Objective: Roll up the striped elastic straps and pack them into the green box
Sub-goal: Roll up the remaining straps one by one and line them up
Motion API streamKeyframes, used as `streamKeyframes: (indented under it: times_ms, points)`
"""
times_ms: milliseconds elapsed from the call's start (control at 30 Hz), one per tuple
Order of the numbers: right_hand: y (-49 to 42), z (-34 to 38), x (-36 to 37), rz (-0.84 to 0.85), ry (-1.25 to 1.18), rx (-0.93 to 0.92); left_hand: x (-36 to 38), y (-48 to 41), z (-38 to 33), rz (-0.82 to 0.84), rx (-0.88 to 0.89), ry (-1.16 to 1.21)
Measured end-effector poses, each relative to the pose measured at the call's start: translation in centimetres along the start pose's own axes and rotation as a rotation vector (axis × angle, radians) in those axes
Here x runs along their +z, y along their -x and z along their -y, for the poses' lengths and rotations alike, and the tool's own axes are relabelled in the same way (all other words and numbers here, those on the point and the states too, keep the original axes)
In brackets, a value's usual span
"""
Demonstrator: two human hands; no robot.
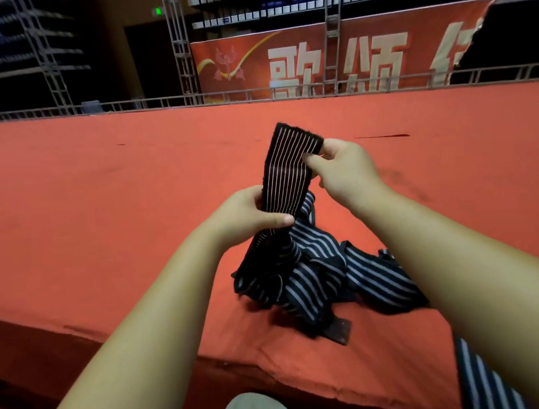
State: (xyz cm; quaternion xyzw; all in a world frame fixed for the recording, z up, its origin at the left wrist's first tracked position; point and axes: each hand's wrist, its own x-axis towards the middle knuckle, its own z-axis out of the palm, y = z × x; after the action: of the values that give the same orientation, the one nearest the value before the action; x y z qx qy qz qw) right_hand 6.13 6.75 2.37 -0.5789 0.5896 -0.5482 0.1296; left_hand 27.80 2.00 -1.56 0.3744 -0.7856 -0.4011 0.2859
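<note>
Strap (pixel 286 167) runs up-right between my pinches: right hand (pixel 345 168) holds its free end, left hand (pixel 249 216) grips below, above the pile (pixel 327 281).

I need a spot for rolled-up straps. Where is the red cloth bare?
Bare red cloth lies left of the left hand, and past the right hand up to the metal rail. Crowded: the strap pile below the held strap, by the near edge.
</note>
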Motion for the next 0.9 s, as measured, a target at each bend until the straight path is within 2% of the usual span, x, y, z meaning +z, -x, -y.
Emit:
streamKeyframes:
  times_ms: [100, 200, 333, 500, 600, 767, 900]
  points:
    - [0.4, -0.2, -2.3, -0.035, -0.018, 0.061, 1.8, -0.1, 1.2, -0.024, -0.073, -0.283]
    - [1.0, -0.8, -4.6, -0.045, 0.011, 0.127, 2.5, -0.3, 1.3, -0.082, -0.072, -0.329]
    - [2.3, -1.7, -7.5, -0.070, -0.072, 0.213, 2.4, -0.2, 0.4, -0.189, -0.094, -0.196]
    - [4.2, -3.9, -9.8, -0.047, -0.057, 0.358, 2.9, -0.7, -0.5, -0.373, -0.214, 0.103]
    - [5.5, -5.5, -11.2, -0.013, -0.014, 0.444, 2.8, -0.8, -0.5, -0.464, -0.284, 0.176]
    - [7.3, -5.9, -12.7, 0.145, 0.137, 0.577, 3.8, -0.4, -2.6, -0.407, -0.193, 0.362]
    - [7.6, -4.7, -12.7, 0.203, 0.254, 0.548, 4.5, -0.4, -4.4, -0.366, -0.178, 0.342]
